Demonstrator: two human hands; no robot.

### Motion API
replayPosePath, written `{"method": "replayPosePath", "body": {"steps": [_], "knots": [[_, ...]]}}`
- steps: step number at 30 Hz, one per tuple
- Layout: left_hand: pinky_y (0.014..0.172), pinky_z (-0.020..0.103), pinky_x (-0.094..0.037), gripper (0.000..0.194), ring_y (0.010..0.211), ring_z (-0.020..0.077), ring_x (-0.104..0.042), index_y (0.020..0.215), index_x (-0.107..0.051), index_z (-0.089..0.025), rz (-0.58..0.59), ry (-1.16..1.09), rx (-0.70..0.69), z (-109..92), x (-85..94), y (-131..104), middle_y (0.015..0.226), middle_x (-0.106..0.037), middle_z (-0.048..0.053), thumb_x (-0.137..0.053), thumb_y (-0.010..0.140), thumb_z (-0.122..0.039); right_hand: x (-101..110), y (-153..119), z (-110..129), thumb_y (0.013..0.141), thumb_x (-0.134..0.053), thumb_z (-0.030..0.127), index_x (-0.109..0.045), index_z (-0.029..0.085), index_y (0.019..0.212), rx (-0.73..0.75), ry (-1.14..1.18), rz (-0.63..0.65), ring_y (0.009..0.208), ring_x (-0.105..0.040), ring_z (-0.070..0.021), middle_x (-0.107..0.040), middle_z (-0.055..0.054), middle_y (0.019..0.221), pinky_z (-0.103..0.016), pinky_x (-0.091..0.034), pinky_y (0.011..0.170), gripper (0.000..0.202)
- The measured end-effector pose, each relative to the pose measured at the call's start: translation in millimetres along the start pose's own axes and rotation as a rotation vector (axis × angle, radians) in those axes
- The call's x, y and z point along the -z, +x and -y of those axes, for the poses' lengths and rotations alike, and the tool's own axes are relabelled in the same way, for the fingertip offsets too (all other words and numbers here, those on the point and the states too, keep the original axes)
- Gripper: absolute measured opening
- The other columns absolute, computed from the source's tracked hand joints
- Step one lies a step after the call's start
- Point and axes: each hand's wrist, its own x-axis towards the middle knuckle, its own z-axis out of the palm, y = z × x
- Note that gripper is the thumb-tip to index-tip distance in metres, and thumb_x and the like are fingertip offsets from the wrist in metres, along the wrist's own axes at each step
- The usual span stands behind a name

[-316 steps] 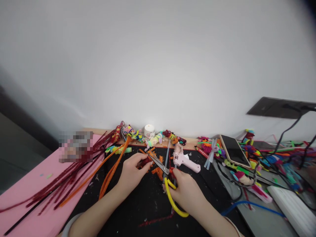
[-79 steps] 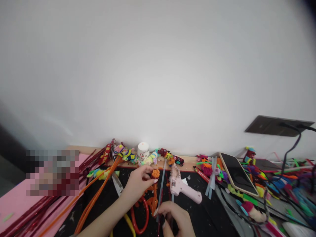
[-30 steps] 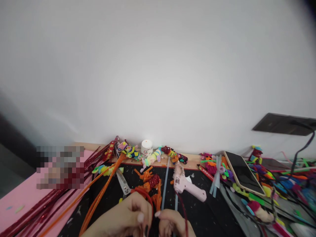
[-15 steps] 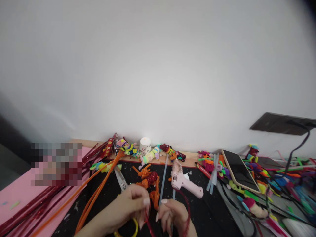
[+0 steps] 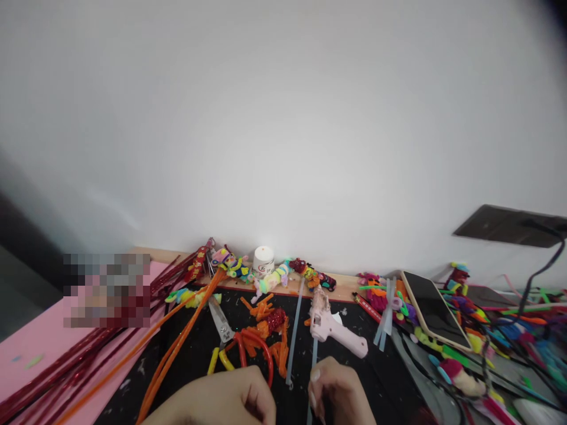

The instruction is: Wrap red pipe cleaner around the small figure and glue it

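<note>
My left hand [image 5: 225,398] is at the lower edge with curled fingers, just in front of scissors [image 5: 224,330] with red and yellow handles. Its fingertips are turned down and hidden, so what it grips does not show. My right hand [image 5: 340,391] is closed too, thumb and fingers drawn together, below a pale pink glue gun [image 5: 339,333]. Its grip runs off the bottom edge. A dark red fuzzy patch [image 5: 425,415] shows at the bottom right. Beyond the scissors lie cut orange pipe cleaner pieces [image 5: 280,354] and a red-and-orange fuzzy bundle [image 5: 273,321].
Long orange pipe cleaners [image 5: 177,339] and red glittery ones [image 5: 95,342] stretch across the left. Small pipe cleaner figures and a paper cup [image 5: 264,261] line the wall. Clear glue sticks [image 5: 388,316], a phone [image 5: 436,310] and black cords lie at right.
Both hands have moved down toward the bottom edge, uncovering the scissors' handles. The red strand seen between my hands is out of sight there. The view has shifted slightly.
</note>
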Motion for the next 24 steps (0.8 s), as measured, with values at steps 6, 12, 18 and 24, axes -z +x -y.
{"method": "replayPosePath", "body": {"steps": [6,12,18,24], "knots": [[0.034,0.017,-0.030,0.044,0.031,0.0079,-0.044,0.060,-0.052,-0.016,-0.419,-0.261,-0.280,-5.0,-6.3,10.8,0.044,-0.056,-0.001,-0.065,0.065,-0.058,-17.5,8.8,14.0,0.069,-0.051,0.077,-0.057,0.016,0.076,-0.140,0.161,0.003,0.041,-0.033,-0.0061,-0.047,0.003,0.053,-0.018,-0.023,0.040,0.062],[0.051,0.021,-0.042,0.035,0.041,0.0108,-0.055,0.056,-0.057,-0.016,-0.719,0.281,-0.452,-7.3,-11.4,8.1,0.045,-0.058,0.000,-0.054,0.084,-0.037,-26.2,16.0,20.2,0.068,-0.057,0.073,-0.048,0.017,0.069,-0.285,0.336,0.077,0.036,-0.029,-0.0035,-0.040,0.007,0.050,-0.017,-0.023,0.036,0.056],[0.048,0.020,-0.041,0.025,0.044,0.0123,-0.057,0.064,-0.065,-0.016,-0.724,0.286,-0.476,-3.9,-15.3,8.6,0.049,-0.060,0.001,-0.056,0.082,-0.032,-32.2,15.8,15.4,0.069,-0.077,0.040,-0.049,0.018,0.074,-0.296,0.037,0.103,0.042,-0.036,-0.0035,-0.048,0.008,0.054,-0.016,-0.025,0.042,0.037],[0.044,0.020,-0.041,0.025,0.042,0.0121,-0.055,0.069,-0.065,-0.015,-0.746,-0.004,-0.423,-7.1,-17.8,11.9,0.049,-0.061,0.001,-0.061,0.077,-0.038,-31.8,16.9,8.0,0.073,-0.072,0.041,-0.053,0.017,0.080,-0.284,0.056,-0.008,0.037,-0.036,-0.0023,-0.048,0.010,0.048,-0.015,-0.029,0.040,0.032]]}}
